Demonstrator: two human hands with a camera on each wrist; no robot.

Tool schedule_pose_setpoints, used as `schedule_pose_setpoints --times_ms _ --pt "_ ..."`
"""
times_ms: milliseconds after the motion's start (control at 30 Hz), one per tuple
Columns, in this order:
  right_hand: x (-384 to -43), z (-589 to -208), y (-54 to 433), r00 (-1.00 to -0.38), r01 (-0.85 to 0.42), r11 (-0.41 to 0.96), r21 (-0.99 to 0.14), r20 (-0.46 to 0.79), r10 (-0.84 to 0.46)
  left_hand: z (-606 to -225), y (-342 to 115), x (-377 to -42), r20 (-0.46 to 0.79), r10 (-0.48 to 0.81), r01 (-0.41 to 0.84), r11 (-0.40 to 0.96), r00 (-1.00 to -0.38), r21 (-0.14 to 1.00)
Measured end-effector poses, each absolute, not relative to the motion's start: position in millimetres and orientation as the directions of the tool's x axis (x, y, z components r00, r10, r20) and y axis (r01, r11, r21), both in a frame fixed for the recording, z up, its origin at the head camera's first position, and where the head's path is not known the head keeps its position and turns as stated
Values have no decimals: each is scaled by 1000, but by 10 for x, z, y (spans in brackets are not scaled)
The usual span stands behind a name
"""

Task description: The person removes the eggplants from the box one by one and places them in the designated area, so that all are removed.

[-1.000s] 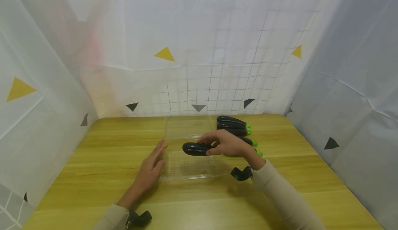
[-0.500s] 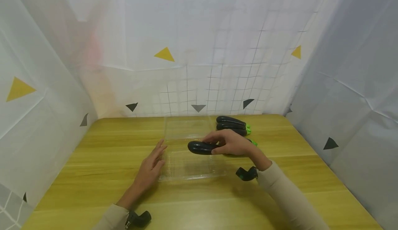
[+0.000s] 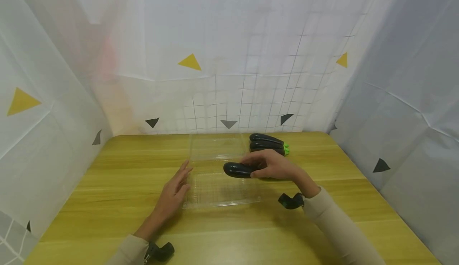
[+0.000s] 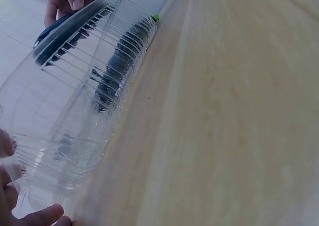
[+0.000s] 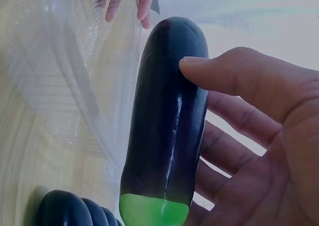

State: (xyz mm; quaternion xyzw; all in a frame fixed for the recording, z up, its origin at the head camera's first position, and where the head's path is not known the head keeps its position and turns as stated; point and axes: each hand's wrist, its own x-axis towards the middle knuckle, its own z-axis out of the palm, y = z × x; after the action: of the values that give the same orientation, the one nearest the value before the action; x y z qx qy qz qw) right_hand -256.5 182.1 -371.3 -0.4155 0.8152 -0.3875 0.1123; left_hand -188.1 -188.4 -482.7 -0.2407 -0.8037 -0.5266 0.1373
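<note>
My right hand point(image 3: 276, 165) holds a glossy dark eggplant point(image 3: 236, 170) by its sides, thumb on one face and fingers on the other. In the right wrist view, the green stem end of the eggplant point(image 5: 167, 111) points down the frame. It overlaps the right part of a clear plastic clamshell container point(image 3: 224, 205), whose lid point(image 3: 215, 141) lies folded back. At the container's left side rests my left hand point(image 3: 172, 197), fingers extended along the edge. Ribbed clear walls of the container point(image 4: 75, 91) show close up in the left wrist view.
Dark eggplants point(image 3: 265, 138) with green stems lie side by side behind my right hand, which hides part of that area. The wooden table point(image 3: 215, 237) meets a white sheet backdrop point(image 3: 229, 38) at the back and sides. Black cameras point(image 3: 291, 201) sit at both wrists.
My right hand has moved steadily right with the eggplant, from over the container's middle toward its right side. It now covers eggplants whose green stems showed before. My left hand stays put.
</note>
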Motion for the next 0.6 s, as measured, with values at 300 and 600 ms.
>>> schedule_pose_setpoints --times_ms 300,600 --pt "-2556 -3705 1907 -637 -583 362 -727 132 -760 -4832 -1889 -1895 487 243 544 347 -839 764" --pt "-2542 -3712 1984 -647 -567 362 -740 127 -752 -4864 -1898 -1906 487 245 544 334 -838 770"
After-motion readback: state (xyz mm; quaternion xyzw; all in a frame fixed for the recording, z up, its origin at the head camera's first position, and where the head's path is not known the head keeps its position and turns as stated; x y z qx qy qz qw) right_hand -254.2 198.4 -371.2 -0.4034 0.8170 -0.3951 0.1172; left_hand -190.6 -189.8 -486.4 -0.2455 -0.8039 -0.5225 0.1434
